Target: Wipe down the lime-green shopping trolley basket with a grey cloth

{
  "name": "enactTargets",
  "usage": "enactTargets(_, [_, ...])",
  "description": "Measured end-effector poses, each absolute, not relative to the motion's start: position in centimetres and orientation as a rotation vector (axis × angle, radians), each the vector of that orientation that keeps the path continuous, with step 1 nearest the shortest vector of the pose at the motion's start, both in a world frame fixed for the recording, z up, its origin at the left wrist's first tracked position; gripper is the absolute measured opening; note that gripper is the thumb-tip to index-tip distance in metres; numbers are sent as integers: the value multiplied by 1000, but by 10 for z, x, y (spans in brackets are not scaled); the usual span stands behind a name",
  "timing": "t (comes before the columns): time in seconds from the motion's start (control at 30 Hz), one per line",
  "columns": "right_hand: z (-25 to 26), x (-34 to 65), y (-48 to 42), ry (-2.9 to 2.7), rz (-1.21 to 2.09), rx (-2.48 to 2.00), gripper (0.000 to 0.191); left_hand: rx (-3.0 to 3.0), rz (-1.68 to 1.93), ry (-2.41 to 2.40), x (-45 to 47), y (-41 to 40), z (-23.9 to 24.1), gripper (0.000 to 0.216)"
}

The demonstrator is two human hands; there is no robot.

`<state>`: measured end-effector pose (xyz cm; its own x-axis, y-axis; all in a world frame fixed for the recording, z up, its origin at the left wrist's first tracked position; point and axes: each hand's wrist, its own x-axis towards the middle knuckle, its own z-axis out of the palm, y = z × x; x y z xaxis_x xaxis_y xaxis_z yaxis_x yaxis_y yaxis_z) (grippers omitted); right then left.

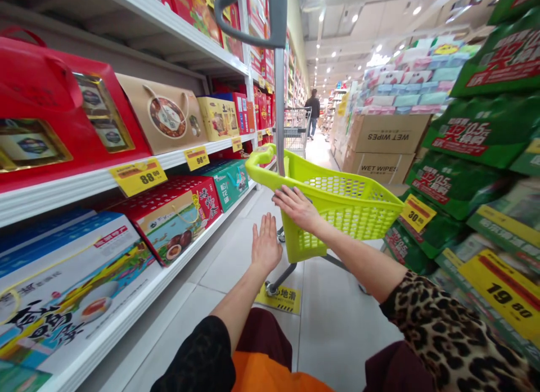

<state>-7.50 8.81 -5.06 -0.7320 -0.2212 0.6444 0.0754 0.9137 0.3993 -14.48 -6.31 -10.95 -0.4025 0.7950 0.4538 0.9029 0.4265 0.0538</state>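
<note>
Along 9 to 11 o'clock, white metal shelves (169, 275) carry boxed goods; green plastic packs (459, 125) stack at 2 o'clock, brown cardboard cartons (382, 134) marked "WET WIPES" at 1. Yellow price tags (138, 177) include 88 and 98. Near 12 stands a lime-green perforated plastic basket cart (354, 198). Right hand (297, 209): fingers slightly apart, flat against its side; left hand (266, 246): fingers straight, nearly together, holding nothing, near the basket.

Lime-green basket (354, 219), leopard-print sleeve (459, 324)
</note>
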Motion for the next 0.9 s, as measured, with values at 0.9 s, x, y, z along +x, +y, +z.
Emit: enactTargets(0.9, [-51, -80, 91, -2442, -601, 120, 43, -1441, -408, -2337, -147, -59, -74, 77])
